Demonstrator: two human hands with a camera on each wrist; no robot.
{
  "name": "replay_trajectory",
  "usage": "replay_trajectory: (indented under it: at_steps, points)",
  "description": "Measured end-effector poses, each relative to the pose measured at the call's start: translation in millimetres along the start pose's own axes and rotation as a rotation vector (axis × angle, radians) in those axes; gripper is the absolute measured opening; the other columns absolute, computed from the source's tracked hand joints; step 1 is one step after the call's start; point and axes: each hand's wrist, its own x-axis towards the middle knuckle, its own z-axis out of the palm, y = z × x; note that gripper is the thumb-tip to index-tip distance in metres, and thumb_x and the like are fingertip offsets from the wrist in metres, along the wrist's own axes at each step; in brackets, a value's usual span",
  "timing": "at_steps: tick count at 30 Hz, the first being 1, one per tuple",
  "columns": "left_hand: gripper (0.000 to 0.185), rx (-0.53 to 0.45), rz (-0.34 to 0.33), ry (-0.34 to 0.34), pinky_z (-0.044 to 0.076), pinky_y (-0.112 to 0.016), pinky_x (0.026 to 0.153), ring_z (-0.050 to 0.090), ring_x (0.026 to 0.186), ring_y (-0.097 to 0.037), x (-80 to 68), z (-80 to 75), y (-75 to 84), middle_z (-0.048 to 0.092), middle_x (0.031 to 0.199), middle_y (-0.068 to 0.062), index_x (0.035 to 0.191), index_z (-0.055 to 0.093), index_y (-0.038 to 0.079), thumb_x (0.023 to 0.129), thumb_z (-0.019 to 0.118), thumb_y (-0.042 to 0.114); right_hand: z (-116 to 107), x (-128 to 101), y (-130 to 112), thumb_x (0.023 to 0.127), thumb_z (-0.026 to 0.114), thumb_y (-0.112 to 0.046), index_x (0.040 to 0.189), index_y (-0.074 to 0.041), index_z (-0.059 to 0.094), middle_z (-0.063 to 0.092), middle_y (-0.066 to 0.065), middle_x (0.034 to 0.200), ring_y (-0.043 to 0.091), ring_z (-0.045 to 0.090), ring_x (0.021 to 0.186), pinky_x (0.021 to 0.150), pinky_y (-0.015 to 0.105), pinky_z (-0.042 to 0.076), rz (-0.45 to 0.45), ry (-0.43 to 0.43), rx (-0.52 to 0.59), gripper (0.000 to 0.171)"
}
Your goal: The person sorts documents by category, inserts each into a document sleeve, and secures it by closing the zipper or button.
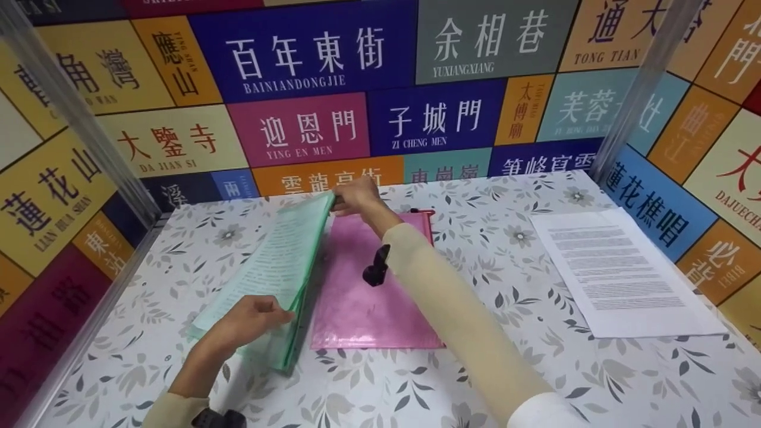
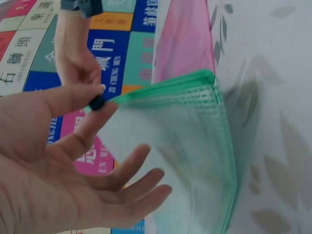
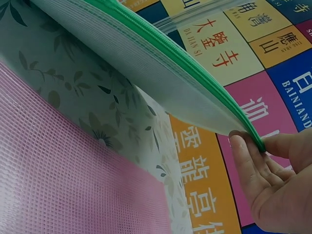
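Observation:
A translucent mesh zip pouch with green edging (image 1: pixel 306 279) is held tilted up on its side, with printed paper (image 1: pixel 267 255) showing through it. At its near end my left hand (image 1: pixel 247 324) pinches a small dark zipper pull (image 2: pixel 97 102) between thumb and forefinger, its other fingers loosely bent. My right hand (image 1: pixel 359 195) grips the far corner of the pouch, thumb against fingers at the end of the green zipper (image 3: pixel 209 87) in the right wrist view. Beside it a pink mesh zip pouch (image 1: pixel 371 291) lies flat, partly covered by my right forearm.
Printed white sheets (image 1: pixel 612 273) lie at the right of the table. The tabletop (image 1: pixel 493 238) has a grey leaf pattern. Colourful sign-covered panels (image 1: pixel 297 53) stand behind and at both sides, with clear posts (image 1: pixel 639 89) at the corners.

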Motion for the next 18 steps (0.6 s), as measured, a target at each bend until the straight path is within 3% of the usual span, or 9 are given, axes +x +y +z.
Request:
replay_trajectory:
  at_steps: [4, 11, 14, 18]
  points:
    - [0.031, 0.053, 0.074, -0.156, 0.037, -0.031, 0.062, 0.04, 0.066, -0.012, -6.0, -14.2, -8.8, 0.05, 0.074, 0.004, 0.075, 0.056, 0.005, 0.095, 0.066, 0.026, -6, 2, 0, 0.096, 0.064, -0.012, 0.112, 0.008, 0.07, 0.076, 0.022, 0.098, 0.025, 0.077, 0.078, 0.067, 0.031, 0.061, 0.025, 0.019, 0.001, 0.026]
    - [0.041, 0.095, 0.144, -0.362, 0.03, -0.025, 0.052, 0.028, 0.054, -0.005, -13.4, -26.6, -25.4, 0.033, 0.06, 0.008, 0.071, 0.045, -0.007, 0.092, 0.068, 0.02, -11, 4, 1, 0.097, 0.063, -0.012, 0.115, 0.009, 0.068, 0.076, 0.022, 0.098, 0.021, 0.076, 0.07, 0.064, 0.029, 0.061, 0.036, 0.022, -0.005, 0.028]
    - [0.04, 0.131, 0.158, -0.419, 0.034, -0.025, 0.055, 0.035, 0.058, -0.004, -15.4, -31.4, -28.8, 0.041, 0.064, 0.008, 0.071, 0.049, -0.009, 0.091, 0.069, 0.019, -15, 5, 1, 0.097, 0.063, -0.011, 0.117, 0.009, 0.066, 0.076, 0.023, 0.1, 0.02, 0.075, 0.07, 0.065, 0.029, 0.061, 0.039, 0.021, 0.002, 0.029]
    - [0.032, 0.177, 0.146, -0.447, 0.041, -0.026, 0.061, 0.047, 0.065, -0.004, -19.1, -40.0, -33.6, 0.052, 0.073, 0.007, 0.076, 0.058, -0.007, 0.089, 0.069, 0.02, -23, 6, -1, 0.097, 0.062, -0.011, 0.119, 0.009, 0.065, 0.075, 0.023, 0.103, 0.02, 0.075, 0.071, 0.068, 0.03, 0.061, 0.047, 0.028, 0.014, 0.03]
